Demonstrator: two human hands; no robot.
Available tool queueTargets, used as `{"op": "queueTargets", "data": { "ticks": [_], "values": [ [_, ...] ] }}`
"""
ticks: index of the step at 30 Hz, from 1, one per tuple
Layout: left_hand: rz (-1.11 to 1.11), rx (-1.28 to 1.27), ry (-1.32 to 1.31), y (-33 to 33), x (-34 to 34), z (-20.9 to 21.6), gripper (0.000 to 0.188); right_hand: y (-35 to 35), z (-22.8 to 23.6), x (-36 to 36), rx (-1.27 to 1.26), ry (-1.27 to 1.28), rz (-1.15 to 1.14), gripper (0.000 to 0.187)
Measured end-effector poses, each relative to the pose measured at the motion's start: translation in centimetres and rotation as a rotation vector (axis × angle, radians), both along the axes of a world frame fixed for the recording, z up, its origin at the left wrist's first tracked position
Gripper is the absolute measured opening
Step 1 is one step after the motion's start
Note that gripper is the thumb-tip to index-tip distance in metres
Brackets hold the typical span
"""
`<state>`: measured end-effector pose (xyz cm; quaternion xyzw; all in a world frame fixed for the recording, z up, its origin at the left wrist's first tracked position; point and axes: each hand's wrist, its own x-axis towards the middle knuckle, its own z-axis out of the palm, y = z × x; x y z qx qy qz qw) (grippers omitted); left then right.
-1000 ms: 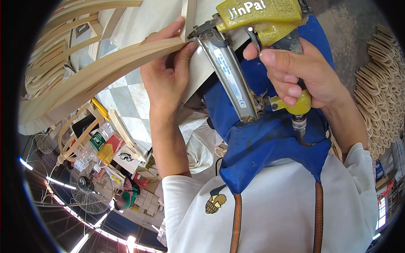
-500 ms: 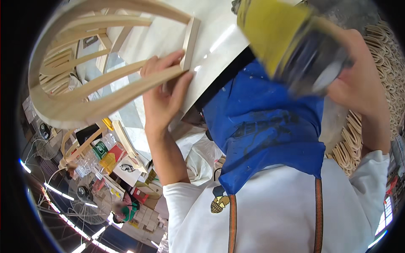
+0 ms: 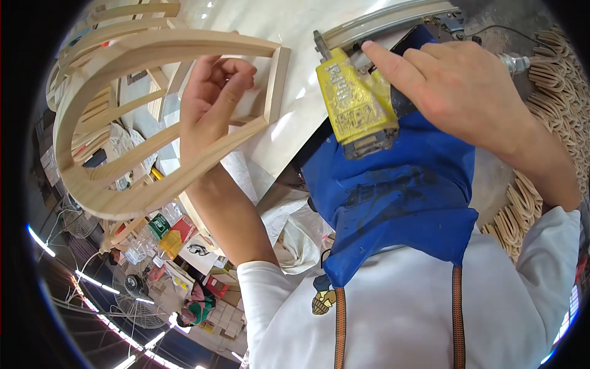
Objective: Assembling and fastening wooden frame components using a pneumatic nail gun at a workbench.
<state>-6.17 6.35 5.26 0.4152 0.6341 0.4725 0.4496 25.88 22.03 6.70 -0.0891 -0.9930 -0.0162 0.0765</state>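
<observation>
My right hand (image 3: 455,86) grips a yellow and black air nail gun (image 3: 356,101) by its handle, the index finger stretched along it. The gun's long metal magazine (image 3: 387,21) points away over the table edge. To the left, a rounded pale wooden frame (image 3: 135,203) with a short straight crossbar (image 3: 278,86) stands at the worktable (image 3: 295,61). My left hand (image 3: 215,92) shows within the frame's opening, its forearm passing behind the near rail. Its fingers are curled, with one fingertip by the upper rail; whatever they hold, if anything, is hidden.
More pale wooden frames (image 3: 153,9) lie behind at the left. Bent wooden pieces (image 3: 553,92) are piled on the right. A cluttered bench with bottles (image 3: 144,243) and boxes is at lower left, with a fan (image 3: 132,286) and another person (image 3: 196,310) beyond.
My left hand has let go of the near rail's corner and moved into the frame's opening. The nail gun has turned and swung left; the frame has shifted slightly toward me.
</observation>
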Motion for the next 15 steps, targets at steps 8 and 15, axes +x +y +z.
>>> {"op": "queueTargets", "data": {
  "ticks": [8, 15],
  "values": [
    [0.004, -0.019, 0.125, 3.3, 2.8, -0.9, 0.031, 0.1, 1.2, -0.7, 0.052, -0.117, 0.024, 0.046],
    [0.070, 0.097, 0.239, 3.1, 3.2, -1.8, 0.028, -0.3, -0.9, -2.4, 0.040, -0.013, 0.121, 0.044]
  ]
}}
